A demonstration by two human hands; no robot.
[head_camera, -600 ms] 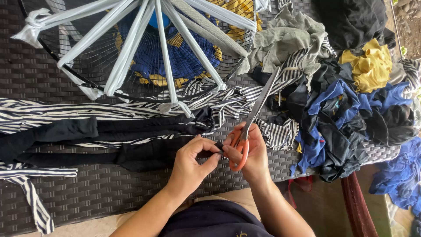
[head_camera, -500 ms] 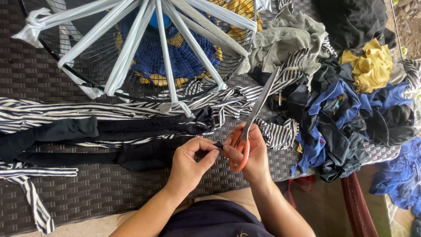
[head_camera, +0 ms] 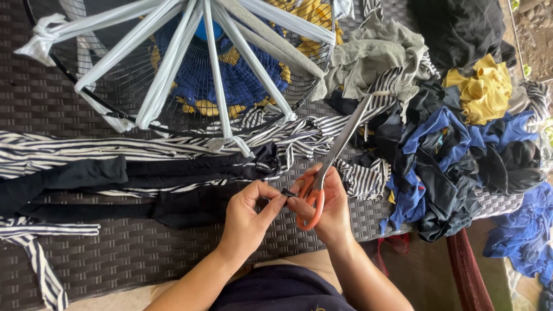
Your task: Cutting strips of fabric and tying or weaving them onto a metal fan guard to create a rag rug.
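On a dark woven wicker table (head_camera: 115, 259), we see two bare hands meeting near the front edge. The left hand (head_camera: 247, 222) pinches the end of a black fabric strip (head_camera: 190, 207) between thumb and fingers. The right hand (head_camera: 325, 204) is closed around orange-handled scissors (head_camera: 331, 161), blades pointing up and away, while its fingertips touch the same strip end. Striped cloth (head_camera: 86, 151) lies just behind; a heap of mixed scraps (head_camera: 455, 144) sits to the right.

Soft, even daylight throughout, shadows faint, focus crisp at centre, perhaps slightly stretched at the edges, no glare.
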